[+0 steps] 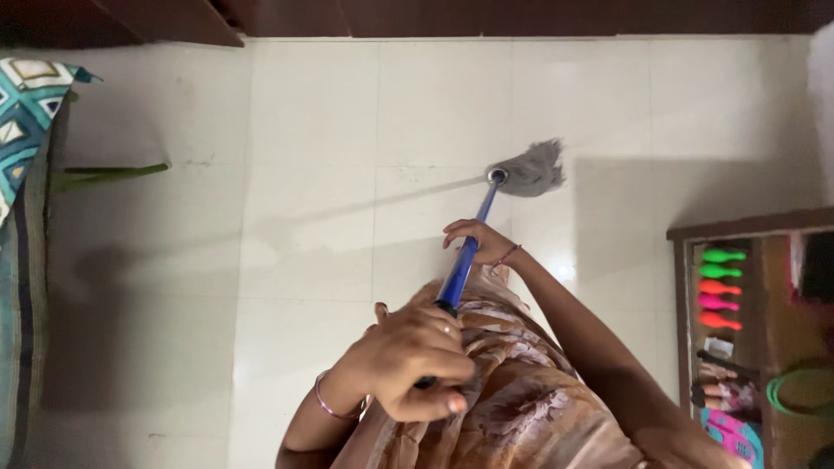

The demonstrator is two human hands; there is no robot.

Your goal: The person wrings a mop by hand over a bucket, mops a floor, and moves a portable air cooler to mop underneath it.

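On the white tiled floor rests a grey mop head, its blue handle slanting back toward the person. Right hand is curled around the handle partway down; left hand is clenched around its near end. Both wrists wear bangles. Brown patterned cloth hangs below the hands. At right stands a wooden shelf holding coloured toy pins; at left lies a teal patterned cushion.

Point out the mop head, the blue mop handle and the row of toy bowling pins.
mop head (532, 169), head view, on the grey strands.
blue mop handle (470, 246), head view, on the shaft just above the right hand's grip.
toy bowling pins (720, 288), head view, on the middle pin of the row.
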